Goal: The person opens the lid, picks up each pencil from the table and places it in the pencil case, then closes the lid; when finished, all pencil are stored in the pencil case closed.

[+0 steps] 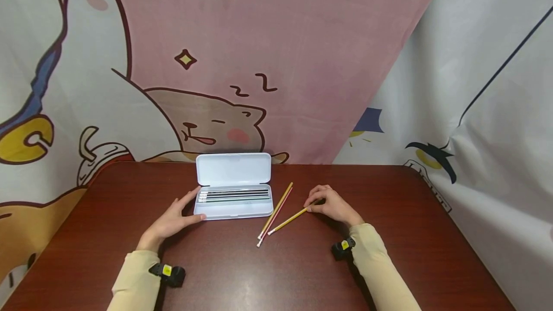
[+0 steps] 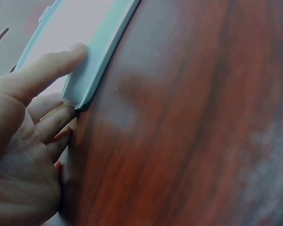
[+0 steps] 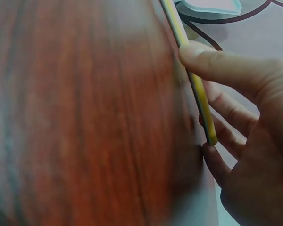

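A white pencil case (image 1: 234, 211) lies on the table with its lid (image 1: 234, 169) raised at the back. Several dark and silvery pencils (image 1: 234, 195) rest lengthwise inside it. My left hand (image 1: 174, 219) holds the case by its left end; in the left wrist view the thumb (image 2: 61, 66) lies over the rim and the fingers are at the end wall. My right hand (image 1: 331, 204) pinches a yellow pencil (image 1: 290, 221) near its dark end, its white-tipped end pointing down-left. Between case and right hand lie another yellow pencil (image 1: 276, 209) and a red pencil (image 1: 276, 215), side by side.
The brown wooden table (image 1: 242, 272) has its far edge just behind the case. A printed cloth (image 1: 302, 61) with cartoon animals hangs behind and at the sides. Each wrist carries a small black camera, one on the left (image 1: 174, 276) and one on the right (image 1: 341, 249).
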A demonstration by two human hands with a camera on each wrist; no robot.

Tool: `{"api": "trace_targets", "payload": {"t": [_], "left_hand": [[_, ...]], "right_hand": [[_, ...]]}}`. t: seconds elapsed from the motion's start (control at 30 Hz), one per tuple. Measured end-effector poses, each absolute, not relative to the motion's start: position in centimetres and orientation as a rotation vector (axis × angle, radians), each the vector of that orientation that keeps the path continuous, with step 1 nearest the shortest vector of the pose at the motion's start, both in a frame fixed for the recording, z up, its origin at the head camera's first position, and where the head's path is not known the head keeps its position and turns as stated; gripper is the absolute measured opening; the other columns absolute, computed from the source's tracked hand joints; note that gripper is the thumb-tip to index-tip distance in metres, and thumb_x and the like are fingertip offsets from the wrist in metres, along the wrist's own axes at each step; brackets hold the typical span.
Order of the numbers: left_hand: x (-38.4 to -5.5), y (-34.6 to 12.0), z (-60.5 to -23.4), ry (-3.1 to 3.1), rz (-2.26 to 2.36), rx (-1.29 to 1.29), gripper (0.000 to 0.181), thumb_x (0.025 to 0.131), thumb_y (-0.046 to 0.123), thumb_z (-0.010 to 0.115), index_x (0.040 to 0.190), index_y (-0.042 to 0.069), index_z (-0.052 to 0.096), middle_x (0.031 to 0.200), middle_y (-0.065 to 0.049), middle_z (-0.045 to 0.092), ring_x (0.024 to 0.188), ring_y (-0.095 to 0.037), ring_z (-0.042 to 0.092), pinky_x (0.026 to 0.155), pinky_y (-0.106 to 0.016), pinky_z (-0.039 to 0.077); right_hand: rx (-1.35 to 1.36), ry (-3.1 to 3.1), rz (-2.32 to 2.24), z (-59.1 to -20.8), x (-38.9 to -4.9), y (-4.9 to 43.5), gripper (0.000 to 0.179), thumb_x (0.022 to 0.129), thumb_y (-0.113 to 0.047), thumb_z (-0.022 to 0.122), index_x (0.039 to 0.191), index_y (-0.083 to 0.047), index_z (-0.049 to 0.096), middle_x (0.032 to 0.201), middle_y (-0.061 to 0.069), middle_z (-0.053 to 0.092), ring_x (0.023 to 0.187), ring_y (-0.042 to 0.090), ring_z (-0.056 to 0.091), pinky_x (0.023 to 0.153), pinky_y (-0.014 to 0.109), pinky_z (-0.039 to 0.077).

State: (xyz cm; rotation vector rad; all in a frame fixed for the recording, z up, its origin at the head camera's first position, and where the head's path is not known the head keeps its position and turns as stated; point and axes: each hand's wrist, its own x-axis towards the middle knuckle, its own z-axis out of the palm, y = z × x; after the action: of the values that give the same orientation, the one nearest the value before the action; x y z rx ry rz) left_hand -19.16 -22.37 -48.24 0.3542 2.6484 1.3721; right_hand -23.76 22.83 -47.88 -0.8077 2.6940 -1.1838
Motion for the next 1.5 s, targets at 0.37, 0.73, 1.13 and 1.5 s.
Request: {"api": "trace_targets", "payload": {"t": [0.37,0.73,1.13,1.5], "left_hand": [[-19.3,-22.4,-48.2,2.648,1.354,0.335,0.089,0.081,0.031,0.077,0.151,0.005,0.028,0.151,-0.031,0.023,0.140,-0.050,0.013,0.109,-0.065,-0.002],[-19.5,-22.4,-48.1,2.644,1.359,0.346,0.088,0.081,0.031,0.076,0.151,0.006,0.029,0.152,-0.030,0.024,0.140,-0.049,0.014,0.109,-0.065,-0.002],[-19.3,-22.5,-48.1,2.654,1.355,0.357,0.087,0.082,0.031,0.076,0.151,0.004,0.029,0.151,-0.031,0.025,0.139,-0.050,0.015,0.109,-0.065,-0.002],[-19.1,-22.4,-48.2,2.642,1.378,0.360,0.087,0.082,0.029,0.076,0.150,0.004,0.029,0.151,-0.031,0.025,0.139,-0.050,0.014,0.109,-0.065,-0.002]], "right_hand": [[-0.810,2.628,-1.244,-47.8,-23.6,22.9,0.008,0.083,-0.016,0.077,0.090,-0.019,0.078,0.093,-0.009,0.066,0.096,0.016,0.052,0.087,0.041,0.040],[-0.758,2.514,-1.395,-47.2,-22.9,22.3,0.010,0.086,-0.010,0.073,0.095,-0.007,0.077,0.094,0.003,0.067,0.093,0.022,0.057,0.085,0.041,0.046],[-0.750,2.494,-1.484,-44.8,-21.2,20.2,0.012,0.085,-0.001,0.072,0.096,0.003,0.074,0.092,0.011,0.069,0.085,0.021,0.061,0.077,0.030,0.051],[-0.718,2.547,-1.525,-47.7,-22.8,19.3,0.009,0.084,-0.012,0.077,0.092,-0.013,0.078,0.087,-0.001,0.069,0.081,0.018,0.061,0.074,0.030,0.051]]}}
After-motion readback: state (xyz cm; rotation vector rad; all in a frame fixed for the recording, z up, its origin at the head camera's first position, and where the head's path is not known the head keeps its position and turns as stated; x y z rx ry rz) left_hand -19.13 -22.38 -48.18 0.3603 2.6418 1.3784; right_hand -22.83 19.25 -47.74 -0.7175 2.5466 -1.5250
